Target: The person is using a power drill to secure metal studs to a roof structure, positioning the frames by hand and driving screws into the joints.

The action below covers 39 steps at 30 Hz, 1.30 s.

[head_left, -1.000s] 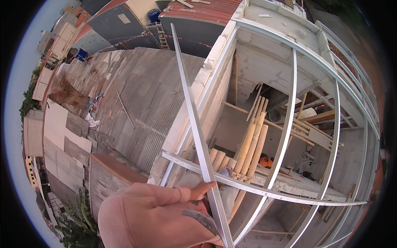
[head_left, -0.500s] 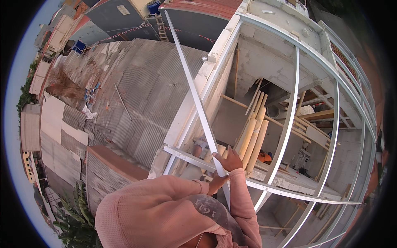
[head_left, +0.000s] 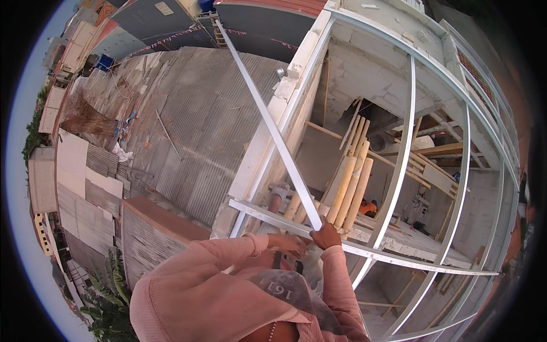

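A long light-metal bar (head_left: pixel 268 117) slants from the far upper left down to my right hand (head_left: pixel 326 235), which is wrapped round its near end. That end lies just above a metal cross beam (head_left: pixel 393 252), part of the roof frame; whether they touch is hard to tell. My left hand (head_left: pixel 289 244) is off the bar, close to my body and below the cross beam. Its fingers are loosely stretched out and nothing shows in them. Pink sleeves cover both forearms.
A block wall (head_left: pixel 279 97) runs along the left of the frame, beside a corrugated roof (head_left: pixel 188 114). Rafters (head_left: pixel 407 125) span an open drop to the right. Below lie several bamboo poles (head_left: pixel 345 185), and an orange item (head_left: pixel 367 208) I cannot make out.
My left hand has let go of the bar and drawn back toward my body. The bar has slid nearer and its near end shifted right; my right hand now grips that end.
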{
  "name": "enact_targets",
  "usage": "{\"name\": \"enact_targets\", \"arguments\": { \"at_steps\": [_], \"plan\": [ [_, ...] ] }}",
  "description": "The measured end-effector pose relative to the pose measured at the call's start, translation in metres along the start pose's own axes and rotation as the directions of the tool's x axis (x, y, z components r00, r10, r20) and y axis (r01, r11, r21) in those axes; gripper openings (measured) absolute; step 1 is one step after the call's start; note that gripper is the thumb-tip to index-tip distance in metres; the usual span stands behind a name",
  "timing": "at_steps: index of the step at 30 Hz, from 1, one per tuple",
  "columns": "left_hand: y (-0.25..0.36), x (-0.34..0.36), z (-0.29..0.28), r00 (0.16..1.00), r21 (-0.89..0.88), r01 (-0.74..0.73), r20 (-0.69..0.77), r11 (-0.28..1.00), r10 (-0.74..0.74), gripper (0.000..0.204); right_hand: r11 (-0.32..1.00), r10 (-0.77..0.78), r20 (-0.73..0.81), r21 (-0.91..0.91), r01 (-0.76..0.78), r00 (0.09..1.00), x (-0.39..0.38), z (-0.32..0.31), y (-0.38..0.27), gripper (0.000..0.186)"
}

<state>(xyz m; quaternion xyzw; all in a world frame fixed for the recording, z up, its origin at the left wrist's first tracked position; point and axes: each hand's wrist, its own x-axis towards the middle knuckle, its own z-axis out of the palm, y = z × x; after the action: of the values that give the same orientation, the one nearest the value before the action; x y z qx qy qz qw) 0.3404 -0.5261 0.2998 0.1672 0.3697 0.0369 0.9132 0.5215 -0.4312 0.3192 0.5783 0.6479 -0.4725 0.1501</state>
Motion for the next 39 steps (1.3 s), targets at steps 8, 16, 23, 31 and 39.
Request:
{"name": "enact_targets", "arguments": {
  "at_steps": [8, 16, 23, 31, 39],
  "plan": [
    [0.087, -0.052, -0.203, 0.524, -0.358, -0.717, -0.843, 0.598, 0.123, 0.122, 0.997, 0.057, 0.014, -0.060, -0.056, 0.998, -0.182, -0.047, 0.043, 0.082],
    [0.089, -0.019, -0.226, 0.630, -0.442, -0.653, -0.768, 0.614, 0.116, 0.101, 0.954, 0.176, -0.075, -0.233, -0.189, 0.981, -0.315, -0.086, 0.114, 0.074],
    [0.096, 0.003, -0.198, 0.641, -0.494, -0.586, -0.767, 0.642, -0.005, 0.069, 0.855, 0.248, -0.182, -0.421, -0.303, 0.952, -0.308, -0.108, 0.178, 0.049],
    [0.105, 0.025, -0.092, 0.616, -0.400, -0.628, -0.780, 0.667, 0.112, 0.072, 0.810, 0.389, -0.913, 0.275, -0.518, 0.124, -0.298, -0.065, 0.137, 0.109],
    [0.097, 0.039, 0.054, 0.597, -0.397, -0.645, -0.795, 0.652, 0.106, 0.063, -0.329, 0.696, -0.156, 0.798, 0.505, 0.701, -0.096, 0.020, 0.031, 0.095]
  ]
}}
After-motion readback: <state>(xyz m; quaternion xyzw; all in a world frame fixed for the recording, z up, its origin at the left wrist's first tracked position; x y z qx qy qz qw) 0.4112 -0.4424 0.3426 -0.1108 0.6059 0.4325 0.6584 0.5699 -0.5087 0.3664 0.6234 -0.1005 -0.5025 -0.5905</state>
